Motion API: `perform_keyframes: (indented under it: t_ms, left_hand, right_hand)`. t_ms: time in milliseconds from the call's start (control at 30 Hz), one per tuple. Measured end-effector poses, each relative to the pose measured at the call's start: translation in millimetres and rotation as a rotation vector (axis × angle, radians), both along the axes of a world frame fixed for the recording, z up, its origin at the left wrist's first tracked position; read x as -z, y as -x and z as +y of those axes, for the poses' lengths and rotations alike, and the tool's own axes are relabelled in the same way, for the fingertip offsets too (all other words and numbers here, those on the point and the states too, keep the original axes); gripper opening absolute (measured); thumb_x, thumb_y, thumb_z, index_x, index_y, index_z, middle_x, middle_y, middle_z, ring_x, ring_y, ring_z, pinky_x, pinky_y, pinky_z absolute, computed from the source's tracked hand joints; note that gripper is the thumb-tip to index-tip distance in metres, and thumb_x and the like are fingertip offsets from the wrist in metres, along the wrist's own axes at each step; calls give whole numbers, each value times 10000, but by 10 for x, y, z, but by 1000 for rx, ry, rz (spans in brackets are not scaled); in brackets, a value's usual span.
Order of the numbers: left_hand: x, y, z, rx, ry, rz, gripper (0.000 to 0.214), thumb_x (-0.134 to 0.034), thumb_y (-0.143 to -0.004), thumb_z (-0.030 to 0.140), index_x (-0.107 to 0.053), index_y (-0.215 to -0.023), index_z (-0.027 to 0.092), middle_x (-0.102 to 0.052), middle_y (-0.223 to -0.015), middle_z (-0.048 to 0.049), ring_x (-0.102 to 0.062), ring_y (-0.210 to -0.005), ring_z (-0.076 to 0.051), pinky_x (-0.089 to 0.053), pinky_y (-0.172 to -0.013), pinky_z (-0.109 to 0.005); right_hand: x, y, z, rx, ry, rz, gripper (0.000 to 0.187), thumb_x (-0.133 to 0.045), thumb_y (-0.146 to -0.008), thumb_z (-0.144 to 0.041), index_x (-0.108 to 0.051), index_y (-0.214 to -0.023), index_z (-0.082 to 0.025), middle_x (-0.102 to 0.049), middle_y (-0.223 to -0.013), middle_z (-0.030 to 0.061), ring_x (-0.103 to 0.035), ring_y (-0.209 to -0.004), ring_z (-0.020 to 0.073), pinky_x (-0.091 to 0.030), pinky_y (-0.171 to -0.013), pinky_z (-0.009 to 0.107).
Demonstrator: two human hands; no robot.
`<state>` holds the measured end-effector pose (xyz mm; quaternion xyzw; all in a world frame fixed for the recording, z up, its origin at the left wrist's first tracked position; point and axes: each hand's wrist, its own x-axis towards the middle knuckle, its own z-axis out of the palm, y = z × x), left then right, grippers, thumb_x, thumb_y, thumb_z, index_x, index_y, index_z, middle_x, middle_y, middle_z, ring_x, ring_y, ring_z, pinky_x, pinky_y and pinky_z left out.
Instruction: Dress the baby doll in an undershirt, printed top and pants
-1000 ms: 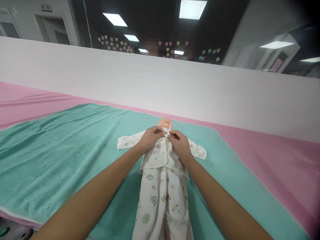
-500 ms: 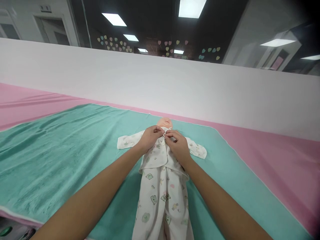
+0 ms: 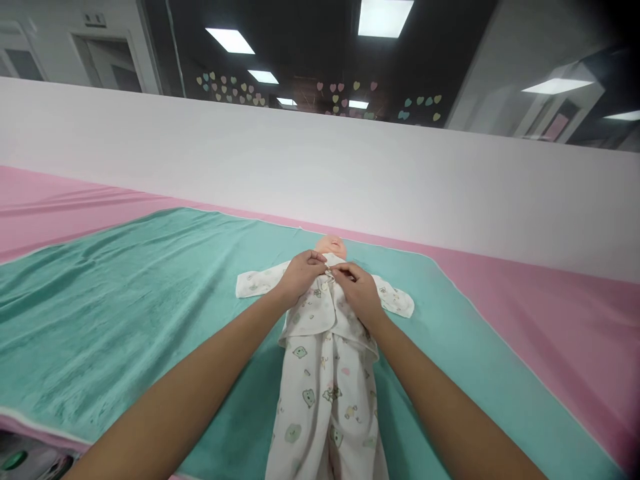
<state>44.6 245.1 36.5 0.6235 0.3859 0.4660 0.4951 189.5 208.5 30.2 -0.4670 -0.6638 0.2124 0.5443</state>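
A baby doll [image 3: 331, 245] lies on its back, dressed in a white printed jacket [image 3: 311, 317] and matching trousers [image 3: 326, 400]. Both sleeves stretch out to the sides. At the jacket's neckline my left hand [image 3: 303, 275] pinches the front edge between thumb and fingers. My right hand [image 3: 357, 288] meets it from the other side, its fingertips closed on the same upper front of the jacket. The fingertips nearly touch and cover the exact spot they grip. Just below them a small pale button [image 3: 325, 287] shows on the jacket front.
A teal blanket [image 3: 150, 293] lies under the doll, over a pink sheet [image 3: 540, 300]. Behind runs a low white wall [image 3: 310, 167] with dark glass above it, dotted with heart stickers. At the lower left corner is a partly seen object with a green part [image 3: 14, 460].
A thin white string or loop of edging that stood up between my fingers at the neckline no longer shows. My right fingertips have shifted slightly and closed nearer the left ones.
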Motion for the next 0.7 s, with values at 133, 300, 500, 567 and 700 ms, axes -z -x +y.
perform_keyframes:
  t_ms: [133, 300, 500, 567, 700]
  left_hand:
    - [-12, 1, -25, -65, -129, 146, 204, -543, -709, 249, -565, -904, 192, -579, -826, -16, -529, -703, -129, -404, -600, -223]
    - [26, 3, 36, -150, -288, 287, 274, -523, -737, 241, -598, -998, 204, -539, -1064, -53, -508, -970, -174, -390, -856, -273]
    - [-14, -37, 229, -169, -272, 344, 314, -420, -813, 326, -606, -1037, 208, -606, -955, -52, -550, -840, -179, -405, -757, -278]
    - [-73, -69, 305, -179, -243, 375, 316, -412, -809, 382, -634, -935, 195, -620, -814, -37, -548, -743, -179, -396, -671, -272]
    - [-181, -115, 454, -137, -203, 491, 267, -501, -725, 367, -576, -560, 171, -450, -498, 9, -417, -506, -131, -277, -501, -255]
  right_hand:
    - [58, -75, 103, -21, 147, 173, 304, -537, -738, -399, -574, -952, -186, -606, -853, 32, -552, -703, 131, -432, -621, 248]
    - [72, -121, 324, 78, 169, 43, 322, -527, -696, -360, -561, -966, -187, -587, -898, 29, -524, -590, 107, -418, -560, 249]
    - [6, -134, 651, 182, 111, -179, 337, -552, -675, -377, -620, -951, -196, -589, -1016, 59, -546, -836, 174, -406, -794, 335]
    - [-16, -153, 697, 78, 157, -164, 317, -548, -691, -384, -634, -937, -204, -617, -997, 47, -555, -860, 183, -406, -784, 326]
    - [-47, -204, 719, -62, 187, -122, 284, -552, -695, -396, -663, -879, -211, -650, -939, 31, -569, -846, 189, -405, -749, 308]
